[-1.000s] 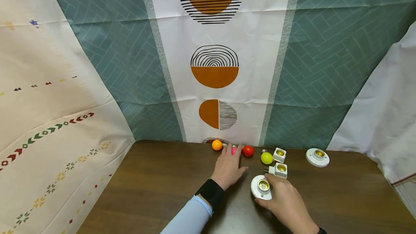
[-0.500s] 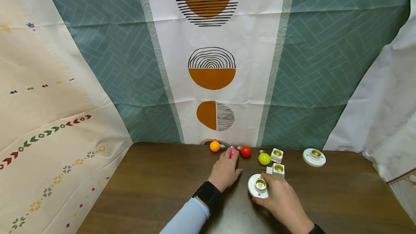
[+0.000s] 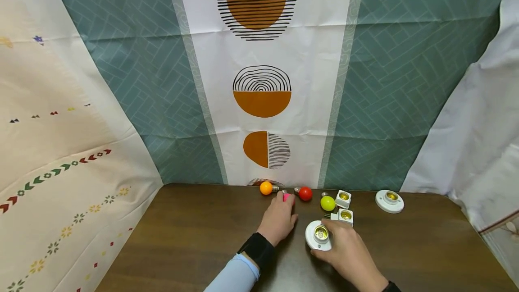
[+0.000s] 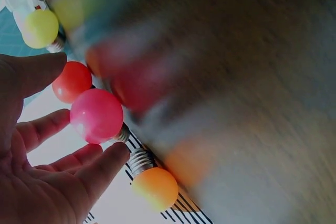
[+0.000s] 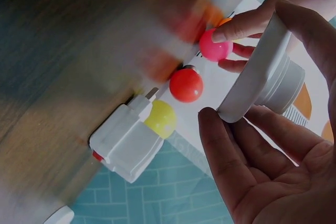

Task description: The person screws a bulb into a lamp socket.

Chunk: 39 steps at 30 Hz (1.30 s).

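My right hand grips a round white lamp holder by its rim, raised over the table, its brass-lined socket facing up. In the right wrist view the disc stands edge-on between thumb and fingers. At the back of the table my left hand reaches to a pink bulb. Its fingers touch the bulb's near side, with the thumb held apart in the left wrist view. Beside the pink bulb lie an orange bulb and a red bulb.
A yellow-green bulb lies by two white square sockets, a rear socket and a nearer plug-in socket with metal prongs. Another round lamp holder sits at the back right. Patterned cloth hangs behind the wooden table.
The left fingers have drawn in around the pink bulb, which has shifted slightly towards me. The right hand keeps hold of the lamp holder. The head view has tilted slightly.
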### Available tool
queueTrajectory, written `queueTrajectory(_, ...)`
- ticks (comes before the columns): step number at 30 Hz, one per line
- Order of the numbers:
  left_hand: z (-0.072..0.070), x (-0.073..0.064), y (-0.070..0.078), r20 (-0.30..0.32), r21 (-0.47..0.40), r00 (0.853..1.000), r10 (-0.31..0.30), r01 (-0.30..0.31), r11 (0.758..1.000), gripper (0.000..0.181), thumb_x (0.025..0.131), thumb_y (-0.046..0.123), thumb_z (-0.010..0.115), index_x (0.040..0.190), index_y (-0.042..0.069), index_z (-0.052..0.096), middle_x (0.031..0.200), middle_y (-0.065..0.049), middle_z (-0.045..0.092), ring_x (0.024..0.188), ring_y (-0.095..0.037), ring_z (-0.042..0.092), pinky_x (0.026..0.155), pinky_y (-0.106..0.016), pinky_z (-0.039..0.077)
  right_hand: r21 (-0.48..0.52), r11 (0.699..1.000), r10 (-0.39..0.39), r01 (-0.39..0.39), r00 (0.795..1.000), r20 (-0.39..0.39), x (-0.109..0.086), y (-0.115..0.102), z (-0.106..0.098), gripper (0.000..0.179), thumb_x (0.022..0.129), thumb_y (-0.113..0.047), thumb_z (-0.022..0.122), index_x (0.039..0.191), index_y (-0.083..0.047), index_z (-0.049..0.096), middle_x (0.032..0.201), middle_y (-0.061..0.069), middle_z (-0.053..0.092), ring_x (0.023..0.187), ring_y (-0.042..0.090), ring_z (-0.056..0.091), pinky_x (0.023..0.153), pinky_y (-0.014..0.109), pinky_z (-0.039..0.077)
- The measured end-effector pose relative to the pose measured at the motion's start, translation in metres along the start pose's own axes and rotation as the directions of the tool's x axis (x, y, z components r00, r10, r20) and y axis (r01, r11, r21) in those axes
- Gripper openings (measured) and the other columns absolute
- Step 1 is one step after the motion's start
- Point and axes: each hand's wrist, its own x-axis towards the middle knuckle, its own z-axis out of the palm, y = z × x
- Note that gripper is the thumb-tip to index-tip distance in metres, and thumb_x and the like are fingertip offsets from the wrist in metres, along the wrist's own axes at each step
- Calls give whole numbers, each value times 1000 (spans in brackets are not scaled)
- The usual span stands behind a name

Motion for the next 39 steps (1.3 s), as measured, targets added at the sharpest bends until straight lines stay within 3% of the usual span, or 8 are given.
queueTrajectory(14, -2, -4, 0, 11, 71, 1000, 19, -19, 997, 36, 79, 32, 73, 109, 19, 57, 106, -8, 49, 87, -26, 53, 62, -37, 54, -11, 1000, 6, -6, 1000, -10, 2, 1, 4, 78, 50, -38, 89, 114, -2, 64, 110, 9, 66, 101, 23, 62, 85, 42, 51)
queueTrajectory(23, -7, -15, -11, 74, 60, 996, -50, 45, 997, 36, 77, 25, 76, 108, 18, 58, 107, -13, 50, 84, -28, 53, 63, -42, 55, 11, 1000, -2, 2, 1000, 1, 3, -2, 3, 73, 51, -38, 89, 112, -5, 65, 110, 8, 66, 104, 24, 60, 87, 43, 50)
queueTrajectory(30, -19, -27, -22, -4, 50, 998, -60, 60, 997, 35, 74, 23, 79, 102, 20, 59, 103, -11, 53, 79, -25, 52, 61, -37, 53, 36, 999, -21, 22, 999, -28, 3, -4, 0, 75, 50, -37, 89, 114, -6, 64, 113, 11, 64, 107, 26, 60, 89, 46, 50)
queueTrajectory(35, -40, -36, -24, -121, 29, 992, -39, 43, 999, 35, 73, 20, 80, 101, 23, 58, 102, -9, 55, 77, -22, 53, 63, -36, 54, 54, 999, 0, 0, 1000, -4, 3, -4, -1, 75, 53, -38, 88, 116, -7, 63, 116, 11, 63, 109, 27, 59, 90, 48, 48)
queueTrajectory(39, -58, -41, -22, -206, -41, 979, -12, 4, 999, 33, 77, 23, 77, 104, 24, 58, 104, -7, 56, 82, -21, 57, 70, -37, 56, 62, 998, -4, 5, 1000, -5, 4, -5, -2, 72, 53, -38, 88, 113, -8, 64, 113, 9, 64, 107, 26, 59, 89, 48, 49)
